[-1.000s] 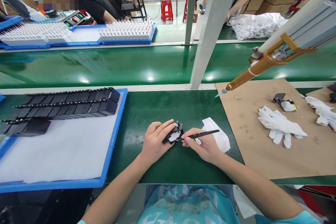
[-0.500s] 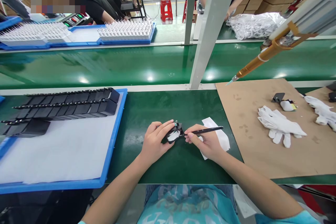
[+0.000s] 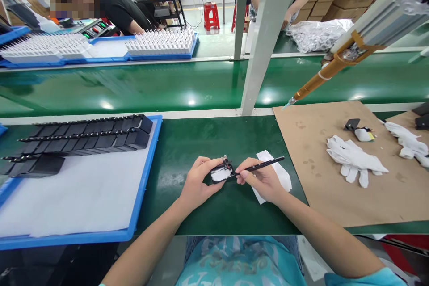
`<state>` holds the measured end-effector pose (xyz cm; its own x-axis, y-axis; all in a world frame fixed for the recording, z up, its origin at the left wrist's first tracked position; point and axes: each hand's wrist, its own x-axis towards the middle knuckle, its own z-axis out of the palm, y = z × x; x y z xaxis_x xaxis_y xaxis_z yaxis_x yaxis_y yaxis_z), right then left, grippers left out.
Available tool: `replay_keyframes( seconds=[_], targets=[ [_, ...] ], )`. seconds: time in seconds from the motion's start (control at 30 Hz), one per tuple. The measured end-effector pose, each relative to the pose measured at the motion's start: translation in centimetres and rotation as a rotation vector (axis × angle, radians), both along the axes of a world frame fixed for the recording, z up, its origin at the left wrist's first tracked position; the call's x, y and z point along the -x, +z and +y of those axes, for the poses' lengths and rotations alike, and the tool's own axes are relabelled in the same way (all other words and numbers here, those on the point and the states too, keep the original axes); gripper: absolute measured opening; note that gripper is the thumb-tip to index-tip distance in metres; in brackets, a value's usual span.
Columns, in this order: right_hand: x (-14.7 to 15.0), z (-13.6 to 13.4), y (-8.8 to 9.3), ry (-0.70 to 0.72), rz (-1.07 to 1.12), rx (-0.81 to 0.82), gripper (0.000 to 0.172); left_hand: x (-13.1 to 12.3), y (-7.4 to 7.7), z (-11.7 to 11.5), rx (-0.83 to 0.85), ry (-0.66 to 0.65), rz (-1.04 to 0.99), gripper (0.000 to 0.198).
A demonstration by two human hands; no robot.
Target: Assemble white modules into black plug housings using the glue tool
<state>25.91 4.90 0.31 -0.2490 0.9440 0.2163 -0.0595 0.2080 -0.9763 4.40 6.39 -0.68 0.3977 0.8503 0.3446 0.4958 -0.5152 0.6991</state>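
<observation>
My left hand (image 3: 200, 182) grips a small black device housing (image 3: 214, 181) between thumb and fingers, just above the green bench. A white block lies inside the housing, and small metal and dark parts stick up at its upper right edge. In my right hand (image 3: 259, 179) is a slim black pen-like tool (image 3: 268, 163), pinched near its front end and slanting up to the right. Its tip meets the right side of the housing; whether it touches a part inside I cannot tell. White paper (image 3: 283, 176) lies partly under my right hand.
To the left, a blue tray (image 3: 142, 196) lined with white paper holds rows of black housings (image 3: 100, 136). Brown cardboard (image 3: 311, 165) at right bears white gloves (image 3: 355, 156) and a small part (image 3: 363, 134). An amber dispensing syringe (image 3: 313, 84) hangs above. A co-worker (image 3: 124, 6) sits opposite.
My left fingers have shifted back off the housing's top, and the housing has tilted so more of its white inside shows. The black tool's rear end has risen slightly.
</observation>
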Motion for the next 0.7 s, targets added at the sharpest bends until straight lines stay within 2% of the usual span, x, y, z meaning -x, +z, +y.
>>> replay_keyframes(
  seconds=[0.43, 0.7],
  targets=[
    [-0.7, 0.5, 0.8, 0.079, -0.228, -0.331, 0.012, 0.2, 0.2, 0.1, -0.031, -0.021, 0.008, 0.042],
    [-1.1, 0.7, 0.8, 0.064, -0.182, -0.343, 0.013, 0.1, 0.2, 0.0, 0.035, -0.021, -0.014, 0.042]
  ],
)
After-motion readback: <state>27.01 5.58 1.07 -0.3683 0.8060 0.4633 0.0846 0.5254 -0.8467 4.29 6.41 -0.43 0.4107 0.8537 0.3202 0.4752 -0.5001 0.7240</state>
